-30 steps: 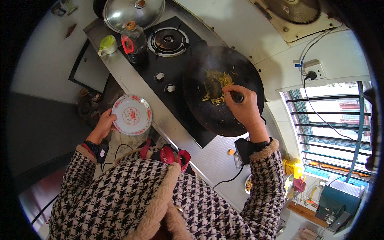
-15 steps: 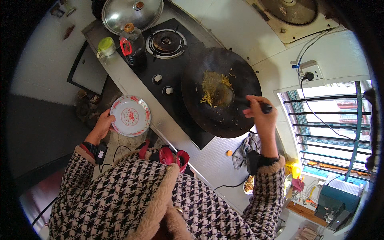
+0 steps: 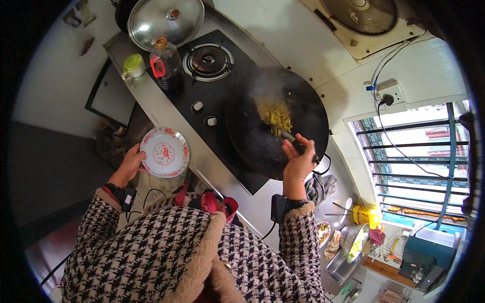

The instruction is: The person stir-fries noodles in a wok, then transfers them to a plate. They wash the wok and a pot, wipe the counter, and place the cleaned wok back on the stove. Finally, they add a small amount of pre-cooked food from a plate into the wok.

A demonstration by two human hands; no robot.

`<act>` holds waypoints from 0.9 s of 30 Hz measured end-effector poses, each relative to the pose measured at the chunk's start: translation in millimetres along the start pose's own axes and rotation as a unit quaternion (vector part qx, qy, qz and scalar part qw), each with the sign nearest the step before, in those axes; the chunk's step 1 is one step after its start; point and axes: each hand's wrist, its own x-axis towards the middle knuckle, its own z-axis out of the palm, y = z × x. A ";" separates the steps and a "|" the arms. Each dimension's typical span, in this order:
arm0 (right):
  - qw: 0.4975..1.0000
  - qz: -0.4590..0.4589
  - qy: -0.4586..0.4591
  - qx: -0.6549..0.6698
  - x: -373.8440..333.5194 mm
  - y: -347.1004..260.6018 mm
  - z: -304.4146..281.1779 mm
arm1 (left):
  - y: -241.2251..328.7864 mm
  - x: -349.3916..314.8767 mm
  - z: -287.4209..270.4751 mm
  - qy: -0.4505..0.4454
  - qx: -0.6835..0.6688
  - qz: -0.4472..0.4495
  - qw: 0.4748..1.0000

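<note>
My left hand [image 3: 130, 165] grips the rim of a white plate [image 3: 164, 153] with red floral patterns, its fingers mostly underneath. The plate is held level, bare, in front of the stove's edge. My right hand [image 3: 299, 166] is closed around the dark handle of a spatula [image 3: 297, 143], which reaches into a large black wok [image 3: 252, 146]. Yellow-green shredded food [image 3: 274, 114] lies heaped in the middle of the wok, at the spatula's far end. Its blade is mostly hidden by the food, and steam rises there.
On the black hob [image 3: 207, 101], a second burner [image 3: 208, 61] stands beside a dark bottle [image 3: 166, 65], a green-lidded cup [image 3: 133, 66] and a large metal lid [image 3: 165, 21]. A grey cloth [image 3: 320, 188], a bowl of food [image 3: 323, 233] and a metal basin [image 3: 355, 242] sit right.
My right hand has moved left and toward me, its wrist turned, with the spatula now pointing up-left. The food is gathered into a tighter heap. The plate has barely moved.
</note>
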 end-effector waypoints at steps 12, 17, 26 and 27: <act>0.996 0.080 -0.003 -0.047 -32.3 -44.0 -20.6 | 5.8 -3.9 4.8 -0.001 0.001 -0.009 1.000; 0.998 0.001 0.037 0.044 -20.0 5.2 43.7 | 4.8 -4.7 6.9 -0.002 0.008 -0.006 1.000; 0.980 0.011 0.125 0.152 7.4 -40.8 -40.1 | -2.5 0.3 1.3 -0.003 -0.007 0.001 1.000; 0.986 0.013 0.140 0.093 -3.7 -54.0 -48.1 | -3.1 0.8 0.3 0.002 -0.013 0.004 1.000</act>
